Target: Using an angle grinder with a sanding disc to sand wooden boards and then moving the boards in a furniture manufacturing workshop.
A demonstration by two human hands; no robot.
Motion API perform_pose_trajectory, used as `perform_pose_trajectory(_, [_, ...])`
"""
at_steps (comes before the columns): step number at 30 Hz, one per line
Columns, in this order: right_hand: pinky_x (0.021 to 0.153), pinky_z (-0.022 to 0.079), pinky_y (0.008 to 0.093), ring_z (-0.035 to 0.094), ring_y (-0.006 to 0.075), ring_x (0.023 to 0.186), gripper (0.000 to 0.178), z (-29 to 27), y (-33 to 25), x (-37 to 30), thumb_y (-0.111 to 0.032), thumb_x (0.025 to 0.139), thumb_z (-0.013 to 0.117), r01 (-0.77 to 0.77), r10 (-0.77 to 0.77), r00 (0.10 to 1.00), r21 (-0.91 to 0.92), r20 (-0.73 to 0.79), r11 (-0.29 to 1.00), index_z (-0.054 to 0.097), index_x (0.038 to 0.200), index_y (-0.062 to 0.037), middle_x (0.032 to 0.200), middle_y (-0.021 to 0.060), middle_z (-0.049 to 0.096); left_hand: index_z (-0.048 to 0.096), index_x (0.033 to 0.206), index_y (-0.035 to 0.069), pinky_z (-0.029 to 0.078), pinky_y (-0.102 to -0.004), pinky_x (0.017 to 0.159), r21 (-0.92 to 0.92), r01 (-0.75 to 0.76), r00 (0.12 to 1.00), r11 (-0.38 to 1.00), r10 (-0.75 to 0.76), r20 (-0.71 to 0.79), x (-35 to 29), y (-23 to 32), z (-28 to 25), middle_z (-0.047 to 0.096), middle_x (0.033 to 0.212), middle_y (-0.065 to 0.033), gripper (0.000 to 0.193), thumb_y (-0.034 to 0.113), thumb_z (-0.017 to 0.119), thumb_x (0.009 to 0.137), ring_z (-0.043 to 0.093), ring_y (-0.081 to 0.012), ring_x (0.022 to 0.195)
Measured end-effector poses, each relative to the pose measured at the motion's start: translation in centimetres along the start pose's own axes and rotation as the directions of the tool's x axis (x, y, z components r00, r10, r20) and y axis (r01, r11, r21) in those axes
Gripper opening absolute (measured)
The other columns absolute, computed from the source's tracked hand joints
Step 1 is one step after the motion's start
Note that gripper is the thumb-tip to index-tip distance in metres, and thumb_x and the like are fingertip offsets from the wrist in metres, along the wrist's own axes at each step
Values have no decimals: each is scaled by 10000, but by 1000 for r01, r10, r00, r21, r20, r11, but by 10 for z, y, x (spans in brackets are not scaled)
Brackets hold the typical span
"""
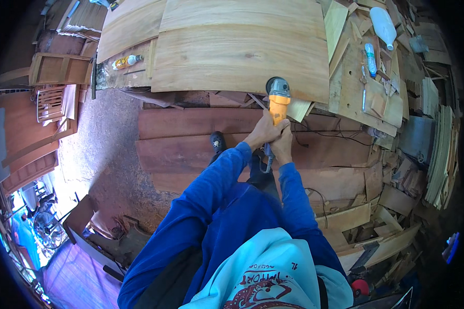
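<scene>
Both of my hands grip an angle grinder with a yellow-orange body (278, 106) and a grey head, its dark disc at the near edge of a wooden panel (239, 62). My left hand (263, 130) is closed around the grinder's body from the left. Lower on the handle end, my right hand (282, 144) is wrapped round it too. A grey cord hangs down from the tool below my hands. Whether the disc touches the panel I cannot tell.
A bottle with a yellow label (127, 62) lies left of the panel. At the right are a blue bottle (370, 59), a white jug (383, 27) and wood offcuts. Long brown boards (191, 154) lie on the floor by my feet; a black cable (340, 135) crosses them.
</scene>
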State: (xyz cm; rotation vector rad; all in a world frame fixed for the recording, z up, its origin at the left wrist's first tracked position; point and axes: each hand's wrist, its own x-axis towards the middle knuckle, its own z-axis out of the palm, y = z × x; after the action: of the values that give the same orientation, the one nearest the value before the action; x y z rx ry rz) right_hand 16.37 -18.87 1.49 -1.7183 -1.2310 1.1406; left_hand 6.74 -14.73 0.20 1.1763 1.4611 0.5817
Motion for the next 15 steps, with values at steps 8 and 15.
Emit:
perform_pose_trajectory(8, [779, 489, 570, 635, 519, 933, 401, 83, -29, 2, -189, 816, 693, 87, -46, 971, -167, 236, 982, 450, 1080, -9, 919, 312, 666, 530, 1159, -55, 539, -319, 727, -198, 41, 984, 979, -74, -160, -25, -37, -91, 657, 1008, -120, 492, 337, 714, 925, 632, -161, 897])
perform_pose_trajectory(15, [803, 476, 610, 634, 524, 907, 428, 194, -91, 6, -233, 814, 690, 237, -131, 897, -211, 422, 948, 450, 1084, -4, 909, 316, 665, 597, 1095, 11, 516, -287, 686, -409, -33, 945, 912, -104, -310, -45, -58, -213, 653, 945, -36, 304, 283, 660, 974, 611, -109, 836])
